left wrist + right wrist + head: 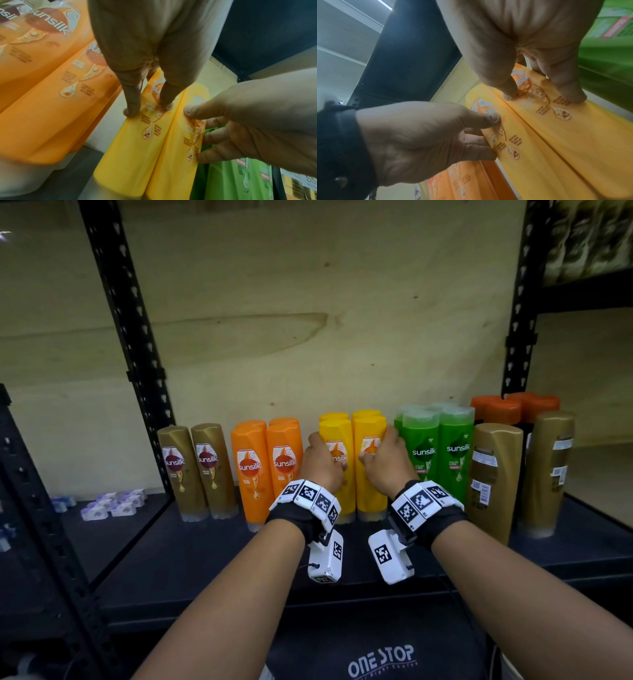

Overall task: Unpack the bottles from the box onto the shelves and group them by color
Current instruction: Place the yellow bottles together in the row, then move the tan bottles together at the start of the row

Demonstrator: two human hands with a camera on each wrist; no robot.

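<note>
Two yellow bottles (352,463) stand side by side at the centre of the head view, on the front of the dark shelf (191,556), with two more yellow caps just behind them. The left hand (322,462) wraps the left bottle of the pair, thumb on the label and fingers round its outer side; the right hand (385,460) grips the right bottle the same way. Both bottles look upright and touch each other.

The step in hand seems to be setting this pair into the yellow group. The next move probably calls for letting go cleanly without tipping either bottle, then going back for more.

To the left of the yellow group stand the orange bottles (267,467), then two gold bottles (198,470). To the right stand the green bottles (438,450), and further right two more gold bottles (520,474) with their backs turned, in front of orange-capped dark ones (513,405). The box is not in view.

The shelf is a black metal rack with slotted uprights (130,330) and a pale wooden back panel (308,320). At lower left, small white and purple packs (113,503) lie on a neighbouring shelf.
</note>
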